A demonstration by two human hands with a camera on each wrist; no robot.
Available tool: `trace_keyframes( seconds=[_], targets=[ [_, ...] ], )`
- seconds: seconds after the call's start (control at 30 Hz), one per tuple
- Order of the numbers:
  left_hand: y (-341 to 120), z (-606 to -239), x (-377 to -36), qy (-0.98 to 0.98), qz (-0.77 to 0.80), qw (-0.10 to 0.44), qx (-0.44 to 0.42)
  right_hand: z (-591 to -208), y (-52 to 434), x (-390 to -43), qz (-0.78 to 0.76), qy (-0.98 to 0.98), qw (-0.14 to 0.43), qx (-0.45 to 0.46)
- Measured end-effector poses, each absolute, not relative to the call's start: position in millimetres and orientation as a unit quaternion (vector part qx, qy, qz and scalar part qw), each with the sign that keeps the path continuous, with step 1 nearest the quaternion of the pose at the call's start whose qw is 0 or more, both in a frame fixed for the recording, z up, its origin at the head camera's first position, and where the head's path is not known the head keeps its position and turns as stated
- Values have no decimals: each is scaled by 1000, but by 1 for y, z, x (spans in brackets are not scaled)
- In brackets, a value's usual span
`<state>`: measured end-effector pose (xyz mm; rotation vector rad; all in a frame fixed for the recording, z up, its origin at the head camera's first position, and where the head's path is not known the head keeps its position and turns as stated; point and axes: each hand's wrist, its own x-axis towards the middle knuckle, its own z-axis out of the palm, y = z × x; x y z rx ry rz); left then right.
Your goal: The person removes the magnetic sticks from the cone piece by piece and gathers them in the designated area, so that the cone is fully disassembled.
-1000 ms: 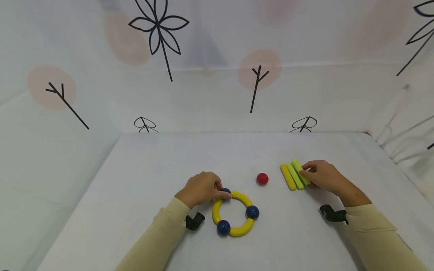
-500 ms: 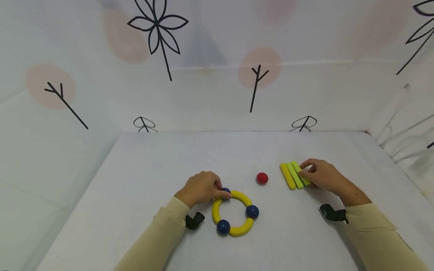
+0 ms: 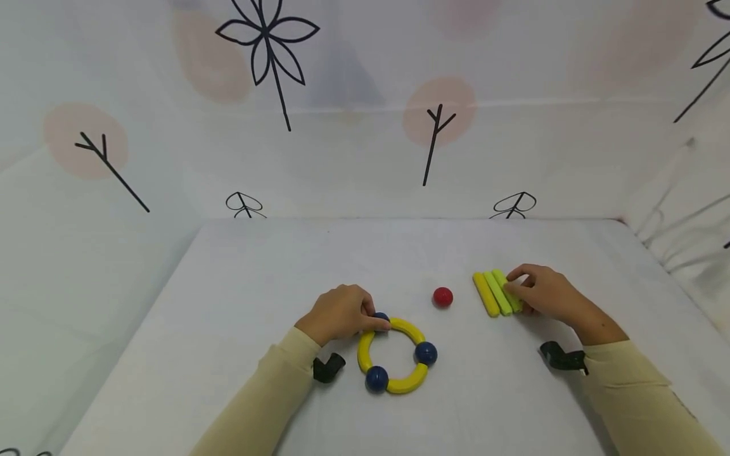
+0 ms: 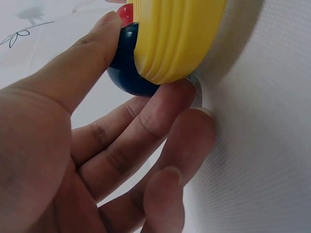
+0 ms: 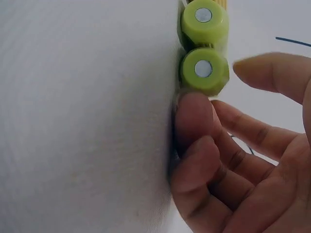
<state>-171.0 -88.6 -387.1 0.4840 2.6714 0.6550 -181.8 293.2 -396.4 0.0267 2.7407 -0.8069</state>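
Note:
My left hand (image 3: 341,311) pinches a dark blue ball (image 4: 127,63) between thumb and fingers, at the far left of a ring. Curved yellow pieces (image 3: 409,382) alternate with blue balls (image 3: 426,353) around that ring, which lies on the table. At the right, my right hand (image 3: 546,292) is beside the outermost of two light green rods (image 5: 204,72). A fingertip touches that rod's side; in the right wrist view the thumb is slightly apart from it. A yellow rod (image 3: 486,295) lies to their left, roughly parallel. The rod ends show round metal discs.
A red ball (image 3: 443,297) rests on the white table (image 3: 274,253) between the ring and the rods. Behind the table hangs a pale cloth (image 3: 353,164) printed with plants. A black wrist camera mount (image 3: 561,358) sits under each forearm.
The outermost green rod has slid slightly nearer, its far end now level with the others. The right thumb has come off it. My left hand stays on the ring's ball.

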Motion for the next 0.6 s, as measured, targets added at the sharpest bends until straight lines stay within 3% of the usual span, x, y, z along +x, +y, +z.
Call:
trace_keyframes(
  seconds=[0.33, 0.6],
  targets=[
    [-88, -384, -172, 942, 217, 180, 184, -369, 262, -160, -305, 948, -92, 3],
    [-85, -391, -174, 945, 189, 169, 207, -350, 222, -136, -360, 927, -78, -61]
  ],
)
